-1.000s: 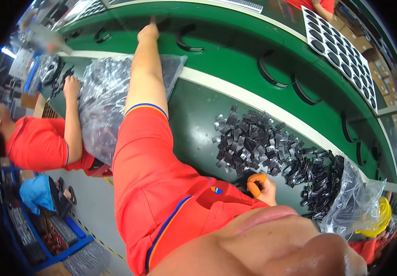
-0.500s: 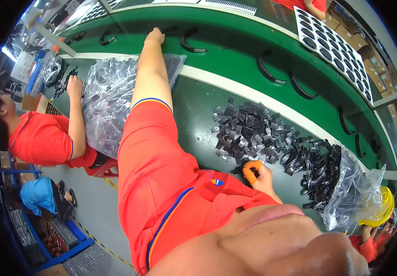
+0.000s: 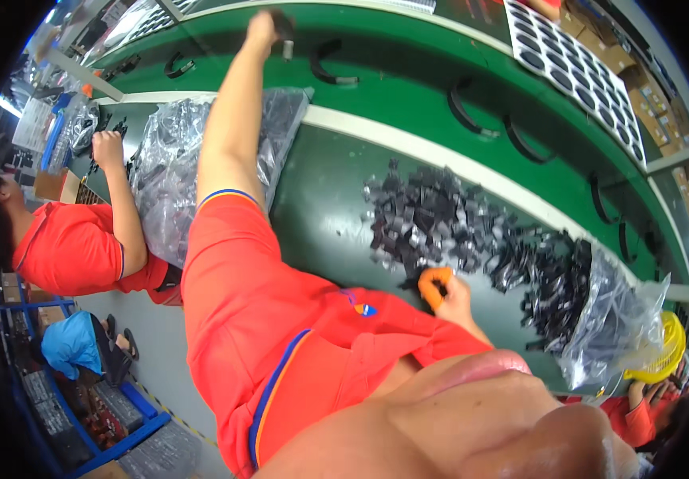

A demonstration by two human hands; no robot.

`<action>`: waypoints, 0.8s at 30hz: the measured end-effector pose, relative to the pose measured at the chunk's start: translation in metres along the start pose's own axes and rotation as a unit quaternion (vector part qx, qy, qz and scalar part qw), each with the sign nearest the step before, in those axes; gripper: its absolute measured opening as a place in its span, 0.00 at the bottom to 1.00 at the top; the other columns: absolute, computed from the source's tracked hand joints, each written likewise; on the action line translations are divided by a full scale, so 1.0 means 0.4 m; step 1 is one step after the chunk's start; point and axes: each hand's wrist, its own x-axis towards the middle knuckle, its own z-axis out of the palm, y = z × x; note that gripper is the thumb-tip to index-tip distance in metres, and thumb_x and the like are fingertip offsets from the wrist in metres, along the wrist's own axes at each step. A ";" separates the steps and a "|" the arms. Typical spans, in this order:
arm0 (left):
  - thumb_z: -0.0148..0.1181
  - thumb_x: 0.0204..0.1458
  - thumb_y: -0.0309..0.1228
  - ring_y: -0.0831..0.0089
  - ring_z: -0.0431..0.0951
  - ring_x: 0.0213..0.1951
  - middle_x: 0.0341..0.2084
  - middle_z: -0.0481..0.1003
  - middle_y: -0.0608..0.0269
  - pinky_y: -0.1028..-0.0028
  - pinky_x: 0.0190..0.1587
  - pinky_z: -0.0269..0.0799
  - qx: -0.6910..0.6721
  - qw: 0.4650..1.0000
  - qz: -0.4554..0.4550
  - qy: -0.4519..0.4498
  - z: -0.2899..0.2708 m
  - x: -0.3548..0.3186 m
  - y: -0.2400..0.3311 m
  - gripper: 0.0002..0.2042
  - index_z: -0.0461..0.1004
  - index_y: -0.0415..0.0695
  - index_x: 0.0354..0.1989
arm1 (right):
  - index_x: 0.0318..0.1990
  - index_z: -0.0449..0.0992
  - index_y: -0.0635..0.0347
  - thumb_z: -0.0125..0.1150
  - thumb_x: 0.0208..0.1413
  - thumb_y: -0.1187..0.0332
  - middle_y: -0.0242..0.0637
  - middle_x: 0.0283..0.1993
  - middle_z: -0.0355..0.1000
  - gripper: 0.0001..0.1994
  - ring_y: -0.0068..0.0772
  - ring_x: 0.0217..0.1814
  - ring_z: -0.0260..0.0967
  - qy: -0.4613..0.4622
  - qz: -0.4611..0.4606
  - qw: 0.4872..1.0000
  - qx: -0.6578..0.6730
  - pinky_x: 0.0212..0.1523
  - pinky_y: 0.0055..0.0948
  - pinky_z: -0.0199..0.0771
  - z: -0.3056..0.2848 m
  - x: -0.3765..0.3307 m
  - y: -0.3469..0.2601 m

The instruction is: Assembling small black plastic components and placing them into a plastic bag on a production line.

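Observation:
My left arm reaches far across to the green belt (image 3: 392,96). At its end my left hand (image 3: 261,33), blurred, is closed on a black curved strip (image 3: 284,25) with a pale end, like those lying on the belt. Low over the dark green table, my right hand (image 3: 456,299) has orange covers (image 3: 434,289) on its curled fingers. Those fingers are closed beside the near edge of a heap of small black plastic pieces (image 3: 428,215). Whatever lies between the right fingertips is too small and blurred to make out.
Several black curved strips (image 3: 464,112) lie along the belt. Clear plastic bags (image 3: 173,152) cover the table's left, and another bag (image 3: 612,327) stands right of the heap. A co-worker in red (image 3: 73,247) works at left. A white sheet with black discs (image 3: 576,72) lies beyond the belt.
My left hand has moved farther out and slightly left, and the black curved strip now shows in it. My right hand has stayed nearly in place by the heap. The whole view has shifted slightly.

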 end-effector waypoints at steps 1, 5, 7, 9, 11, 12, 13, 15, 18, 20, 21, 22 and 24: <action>0.42 0.55 0.37 0.68 0.75 0.28 0.24 0.72 0.58 0.72 0.33 0.70 0.047 0.994 0.098 -0.031 0.023 -0.106 0.085 0.14 0.68 0.37 0.29 | 0.31 0.72 0.60 0.62 0.47 0.75 0.28 0.27 0.71 0.05 0.16 0.24 0.62 -0.014 -0.007 1.000 -0.006 0.27 0.18 0.63 -0.006 -0.003 0.002; 0.48 0.55 0.32 0.75 0.68 0.20 0.27 0.74 0.56 0.75 0.24 0.67 0.212 0.940 0.243 -0.109 0.129 -0.420 0.272 0.16 0.62 0.41 0.51 | 0.44 0.67 0.62 0.52 0.55 0.74 0.34 0.29 0.68 0.09 0.20 0.28 0.65 -0.026 0.030 0.987 0.158 0.30 0.19 0.64 -0.026 -0.003 -0.032; 0.49 0.53 0.28 0.76 0.68 0.21 0.30 0.74 0.55 0.77 0.25 0.67 0.150 0.948 0.234 -0.155 0.229 -0.713 0.351 0.24 0.52 0.42 0.59 | 0.47 0.65 0.61 0.49 0.57 0.71 0.33 0.28 0.66 0.11 0.20 0.25 0.63 0.009 0.025 0.974 0.223 0.29 0.18 0.63 -0.041 -0.001 -0.077; 0.50 0.52 0.28 0.74 0.72 0.26 0.33 0.73 0.54 0.76 0.30 0.69 0.061 0.939 0.179 -0.286 0.247 -0.837 0.353 0.30 0.46 0.41 0.63 | 0.46 0.66 0.60 0.49 0.57 0.69 0.33 0.26 0.66 0.11 0.21 0.23 0.61 0.024 0.006 0.962 0.273 0.27 0.19 0.61 -0.074 0.004 -0.105; 0.51 0.53 0.31 0.71 0.74 0.31 0.34 0.73 0.54 0.74 0.38 0.71 -0.020 0.906 0.097 -0.412 0.255 -0.903 0.295 0.28 0.49 0.38 0.61 | 0.46 0.67 0.60 0.50 0.57 0.68 0.32 0.24 0.66 0.11 0.22 0.22 0.60 0.049 -0.013 0.940 0.337 0.26 0.20 0.60 -0.112 0.005 -0.128; 0.51 0.53 0.32 0.70 0.75 0.34 0.34 0.73 0.54 0.72 0.42 0.71 -0.038 0.904 0.036 -0.424 0.275 -0.978 0.283 0.26 0.53 0.36 0.59 | 0.46 0.67 0.60 0.50 0.58 0.67 0.32 0.23 0.66 0.11 0.22 0.21 0.59 0.053 -0.030 0.926 0.373 0.26 0.21 0.60 -0.132 0.006 -0.147; 0.48 0.50 0.30 0.70 0.75 0.32 0.33 0.73 0.53 0.72 0.39 0.70 -0.064 0.915 0.012 -0.399 0.294 -1.031 0.258 0.22 0.57 0.36 0.55 | 0.46 0.67 0.60 0.50 0.58 0.64 0.31 0.23 0.66 0.12 0.21 0.20 0.59 0.049 -0.052 0.918 0.390 0.26 0.22 0.59 -0.150 0.001 -0.171; 0.45 0.43 0.24 0.73 0.72 0.29 0.34 0.71 0.54 0.76 0.38 0.66 -0.137 0.885 -0.039 -0.443 0.295 -1.083 0.211 0.27 0.54 0.37 0.57 | 0.46 0.67 0.60 0.53 0.56 0.61 0.29 0.24 0.66 0.15 0.21 0.20 0.60 0.001 -0.091 0.903 0.419 0.26 0.22 0.59 -0.175 -0.009 -0.216; 0.41 0.59 0.42 0.77 0.63 0.17 0.18 0.65 0.62 0.80 0.23 0.60 -0.265 0.822 -0.137 -0.485 0.313 -1.153 0.163 0.22 0.54 0.41 0.57 | 0.45 0.66 0.61 0.55 0.55 0.59 0.30 0.25 0.66 0.17 0.20 0.20 0.61 -0.032 -0.100 0.901 0.420 0.25 0.22 0.60 -0.193 -0.031 -0.248; 0.38 0.60 0.47 0.79 0.61 0.17 0.16 0.63 0.65 0.80 0.23 0.60 -0.184 0.839 -0.117 -0.499 0.321 -1.178 0.142 0.23 0.58 0.40 0.55 | 0.45 0.66 0.61 0.56 0.54 0.59 0.31 0.25 0.66 0.17 0.20 0.20 0.61 -0.041 -0.098 0.905 0.413 0.24 0.22 0.60 -0.187 -0.044 -0.262; 0.37 0.60 0.44 0.78 0.63 0.20 0.18 0.63 0.65 0.79 0.27 0.61 -0.168 0.851 -0.108 -0.486 0.333 -1.189 0.127 0.22 0.59 0.38 0.53 | 0.45 0.66 0.62 0.55 0.55 0.58 0.32 0.24 0.66 0.17 0.21 0.21 0.61 -0.036 -0.099 0.906 0.410 0.24 0.22 0.60 -0.183 -0.047 -0.266; 0.37 0.61 0.42 0.77 0.64 0.23 0.20 0.64 0.65 0.77 0.31 0.62 -0.151 0.862 -0.099 -0.473 0.343 -1.200 0.112 0.21 0.59 0.36 0.52 | 0.45 0.66 0.62 0.55 0.55 0.58 0.32 0.24 0.66 0.17 0.21 0.21 0.61 -0.026 -0.095 0.906 0.412 0.24 0.22 0.60 -0.177 -0.049 -0.259; 0.43 0.59 0.39 0.75 0.68 0.33 0.27 0.69 0.63 0.76 0.40 0.64 -0.190 0.844 -0.163 -0.474 0.352 -1.203 0.090 0.18 0.63 0.39 0.50 | 0.44 0.67 0.62 0.54 0.56 0.59 0.32 0.24 0.65 0.16 0.22 0.21 0.61 0.003 -0.090 0.919 0.384 0.25 0.23 0.61 -0.175 -0.046 -0.246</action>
